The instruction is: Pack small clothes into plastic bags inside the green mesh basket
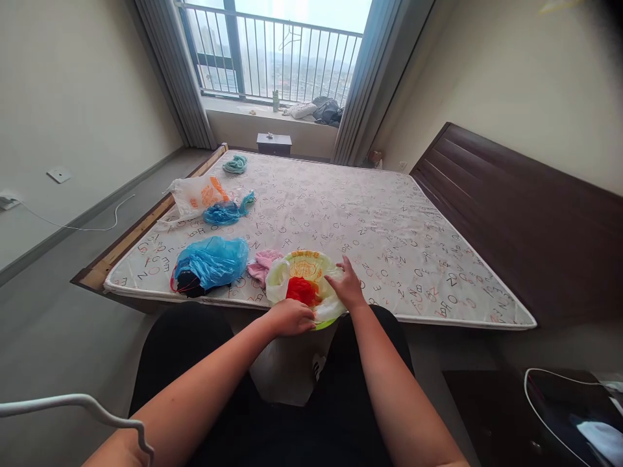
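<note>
Grey floor (53,331) spreads below the person's dark thighs (182,360), which flank and partly hide a pale bin (280,370), its mouth facing up and its long axis roughly upright. Lining that mouth is a whitish plastic bag (277,283) with orange print, open upward; a crumpled red item (300,292) inside is too bunched to identify. The left hand (292,318) bends over the near rim, and whether its fingers grip the bag cannot be told. At the bag's right edge, the right hand (346,285) has its fingers spread. Just beyond, a letter-patterned mattress (389,227) carries a blue bag (217,259) partly covering something dark, beside a pink cloth (265,263). Rightward stands a dark headboard (516,175), cut off by the picture's edge; farthest is a railed window (292,58).
</note>
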Tool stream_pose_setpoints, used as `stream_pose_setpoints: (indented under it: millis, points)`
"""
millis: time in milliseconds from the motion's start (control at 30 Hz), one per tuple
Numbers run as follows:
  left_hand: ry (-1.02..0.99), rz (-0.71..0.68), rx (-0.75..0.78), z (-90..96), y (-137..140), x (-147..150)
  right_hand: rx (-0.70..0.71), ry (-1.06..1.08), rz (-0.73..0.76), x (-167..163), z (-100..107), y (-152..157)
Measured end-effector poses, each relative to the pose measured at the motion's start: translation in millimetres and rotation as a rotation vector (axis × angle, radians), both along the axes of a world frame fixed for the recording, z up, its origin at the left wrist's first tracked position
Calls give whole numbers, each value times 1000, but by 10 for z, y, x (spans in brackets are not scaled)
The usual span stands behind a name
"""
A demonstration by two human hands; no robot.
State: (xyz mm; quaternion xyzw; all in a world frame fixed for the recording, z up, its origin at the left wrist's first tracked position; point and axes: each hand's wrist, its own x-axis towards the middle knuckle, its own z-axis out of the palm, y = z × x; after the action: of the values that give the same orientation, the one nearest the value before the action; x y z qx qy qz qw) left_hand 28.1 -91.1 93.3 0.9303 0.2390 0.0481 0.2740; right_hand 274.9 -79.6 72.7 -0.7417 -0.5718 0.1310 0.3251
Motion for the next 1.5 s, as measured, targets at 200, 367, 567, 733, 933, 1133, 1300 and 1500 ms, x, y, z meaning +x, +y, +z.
stream_pose_setpoints:
  millis: [200,367,567,733,933,1133,1300,1500]
  points:
    - [-24,208,-134,69,-15,-16,-117,-150,-58,-123,-35,63]
    - [-64,301,-178,124,123,-137,53,-137,-12,-139,-87,94]
    - [-262,526,-45,129,430,-468,226,-82,97,-181,-53,89]
    - [-315,659,43,62,673,-718,286,1,103,-193,-24,85]
    - [-240,892,9,-165,834,-810,333,92,150,-211,31,54]
    - [-223,815,-375,-283,989,-836,295,184,118,-208,35,54]
    - [-187,745,-529,-229,920,-793,247,147,223,-208,39,64]
    - [-166,638,-439,-270,881,-790,293,23,184,-184,4,79]
